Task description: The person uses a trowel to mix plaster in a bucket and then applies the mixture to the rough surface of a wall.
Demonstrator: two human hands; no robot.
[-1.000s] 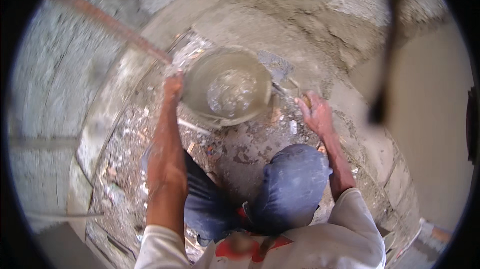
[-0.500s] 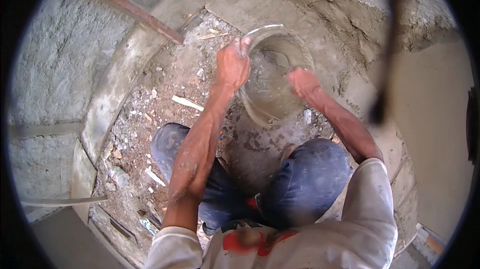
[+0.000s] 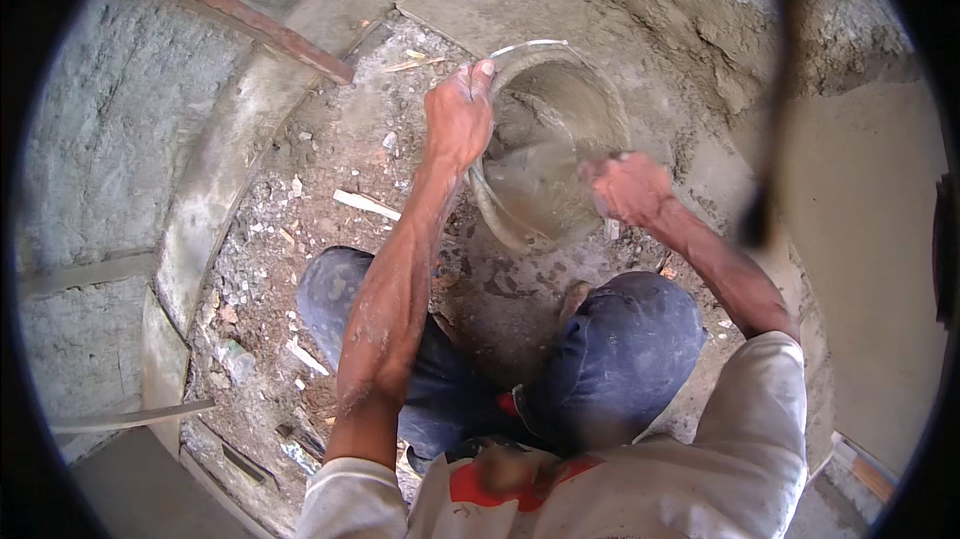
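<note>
Cement wall, grey and rough (image 3: pixel 130 139), fills the left side, with a reddish-brown wooden bar (image 3: pixel 250 24) slanting across it to an end over the floor's upper-left edge. A curved pale concrete ledge (image 3: pixel 200 209) borders the brown, rubble-strewn floor (image 3: pixel 270 239), which gives a wide stretch of room between ledge and left forearm; a pale wood splinter (image 3: pixel 366 205) lies there.

The left hand (image 3: pixel 460 119) is closed over the left rim of a round, mortar-coated grey bucket (image 3: pixel 590 89), which stands tilted beyond the knees, wet grey mortar inside. A thin pale handle (image 3: pixel 530 45) arcs along its far edge. Between its near rim and the knees in dusty blue trousers (image 3: pixel 630 349), a gap of damp floor shows.

The right hand (image 3: pixel 632 189) is curled tight at the bucket's right edge round a trowel (image 3: pixel 545 171), its blade blurred inside. Farther right, past a narrower strip of ground, rises a smooth beige-grey wall (image 3: pixel 870 259).
</note>
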